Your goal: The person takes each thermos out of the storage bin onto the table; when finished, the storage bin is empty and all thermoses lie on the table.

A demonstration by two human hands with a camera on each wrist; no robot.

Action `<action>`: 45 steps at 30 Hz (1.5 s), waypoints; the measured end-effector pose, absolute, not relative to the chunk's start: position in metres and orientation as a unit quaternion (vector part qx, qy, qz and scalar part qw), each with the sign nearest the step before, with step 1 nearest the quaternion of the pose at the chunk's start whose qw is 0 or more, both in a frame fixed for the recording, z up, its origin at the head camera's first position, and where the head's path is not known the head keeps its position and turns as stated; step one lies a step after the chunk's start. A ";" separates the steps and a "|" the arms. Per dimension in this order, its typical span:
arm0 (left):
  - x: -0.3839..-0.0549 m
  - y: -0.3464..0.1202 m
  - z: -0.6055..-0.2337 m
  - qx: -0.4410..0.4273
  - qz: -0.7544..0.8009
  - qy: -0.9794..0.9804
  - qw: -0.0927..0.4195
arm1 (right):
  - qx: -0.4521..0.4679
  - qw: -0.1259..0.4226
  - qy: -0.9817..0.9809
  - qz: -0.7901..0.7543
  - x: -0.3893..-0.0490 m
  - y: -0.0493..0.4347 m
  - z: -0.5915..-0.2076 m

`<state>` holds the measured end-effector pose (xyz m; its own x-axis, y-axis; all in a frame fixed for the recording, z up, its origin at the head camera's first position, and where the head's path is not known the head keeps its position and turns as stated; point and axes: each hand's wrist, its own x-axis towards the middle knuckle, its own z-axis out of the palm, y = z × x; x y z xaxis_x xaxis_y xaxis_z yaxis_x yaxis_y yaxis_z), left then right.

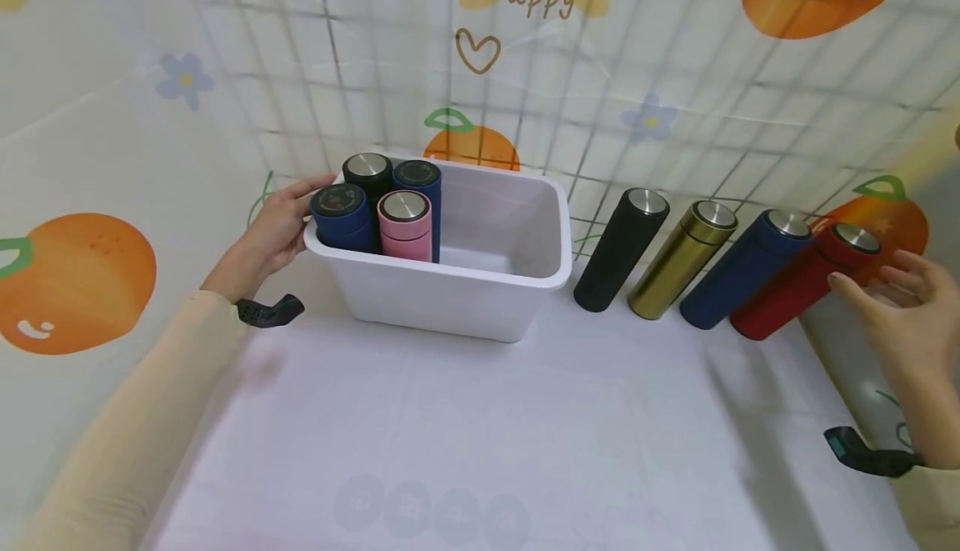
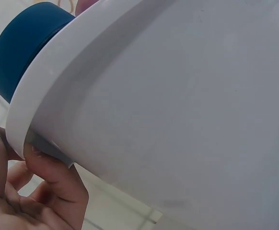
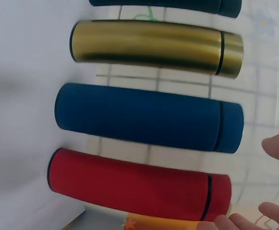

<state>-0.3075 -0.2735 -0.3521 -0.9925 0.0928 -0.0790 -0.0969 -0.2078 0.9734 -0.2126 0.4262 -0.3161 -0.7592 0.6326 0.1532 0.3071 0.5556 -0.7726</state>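
Observation:
My left hand (image 1: 273, 230) holds the left end of a white plastic bin (image 1: 442, 297); in the left wrist view its fingers (image 2: 58, 179) curl under the rim. Inside the bin's left half stand a black flask (image 1: 367, 169), two blue flasks (image 1: 345, 226) and a pink flask (image 1: 405, 230). On the right, my right hand (image 1: 911, 309) is beside the lid of a red flask (image 1: 795, 288), thumb and fingers spread apart. From the right wrist view, the fingertips (image 3: 223, 223) lie close to the red lid; contact is unclear.
Left of the red flask stand a blue flask (image 1: 738, 272), a gold flask (image 1: 678, 263) and a black flask (image 1: 618, 255) in a row. Behind them rises a wire grid covered by a fruit-printed sheet (image 1: 555, 59). A white cloth (image 1: 570, 418) covers the table.

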 end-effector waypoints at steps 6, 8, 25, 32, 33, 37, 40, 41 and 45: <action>-0.310 -0.273 -0.353 -0.005 0.783 0.618 0.064 | -0.255 0.224 -0.859 0.382 -0.203 0.411 -0.310; -0.310 -0.273 -0.353 -0.006 0.784 0.617 0.064 | -0.241 0.233 -0.861 0.382 -0.200 0.407 -0.308; -0.309 -0.272 -0.354 -0.004 0.775 0.629 0.059 | -0.159 0.242 -0.877 0.383 -0.186 0.370 -0.308; -0.309 -0.274 -0.355 -0.002 0.775 0.629 0.060 | -0.121 0.249 -0.873 0.400 -0.185 0.353 -0.304; -0.309 -0.274 -0.355 -0.003 0.774 0.630 0.059 | -0.114 0.249 -0.875 0.400 -0.185 0.351 -0.304; -0.309 -0.275 -0.355 -0.007 0.770 0.635 0.059 | -0.086 0.252 -0.881 0.391 -0.186 0.343 -0.303; -0.309 -0.274 -0.354 -0.007 0.768 0.638 0.060 | -0.065 0.251 -0.881 0.397 -0.186 0.338 -0.303; -0.309 -0.274 -0.354 -0.009 0.768 0.637 0.060 | -0.058 0.250 -0.880 0.400 -0.186 0.337 -0.303; -0.309 -0.273 -0.354 -0.014 0.767 0.639 0.062 | -0.039 0.239 -0.880 0.408 -0.186 0.330 -0.304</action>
<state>-0.3091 -0.2732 -0.3539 -0.9919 0.0779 -0.1003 -0.1127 -0.1763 0.9779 -0.1860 0.3298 -0.3039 -0.8828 0.2638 0.3886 -0.1264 0.6634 -0.7375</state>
